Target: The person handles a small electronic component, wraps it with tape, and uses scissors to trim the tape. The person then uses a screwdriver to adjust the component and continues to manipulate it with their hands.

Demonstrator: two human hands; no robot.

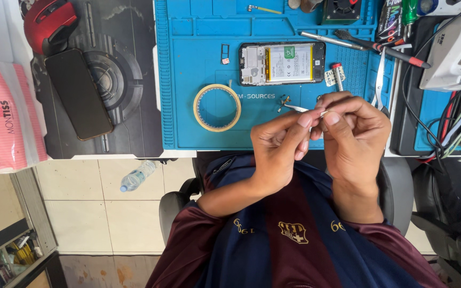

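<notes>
A small pale strip (pixel 322 113), seemingly a bit of tape or film, is pinched between both hands just above the near edge of the blue work mat (pixel 188 64), over the person's lap. The left hand (pixel 278 146) has thumb and forefinger pressed together on one end of the strip; the right hand (pixel 354 136) is closed around it with thumb and forefinger pinching the other end, the remaining fingers curled. What looks like a pair of fine tweezers (pixel 294 108) pokes out from the pinch towards the mat's middle; which hand carries it cannot be told. Judgement: the step in hand is peeling or separating this strip, and it goes best with the grip kept close to the end, a slow steady pull, and fingertips off any sticky face. Just beyond the hands, on the mat, lie a few tiny loose parts (pixel 284 100), easily knocked, so the work is better kept above the mat rather than beyond its edge. Further in, a roll of tan tape (pixel 217 108) lies flat, and behind it an opened phone (pixel 282 63) rests with its back off, battery showing, a small tray part (pixel 225 52) beside it. Towards the right edge of the desk sit a screwdriver (pixel 382 49) and cables. Towards the left edge, on a dark mat, lie a black phone (pixel 78 93) and a red mouse (pixel 49 21).
</notes>
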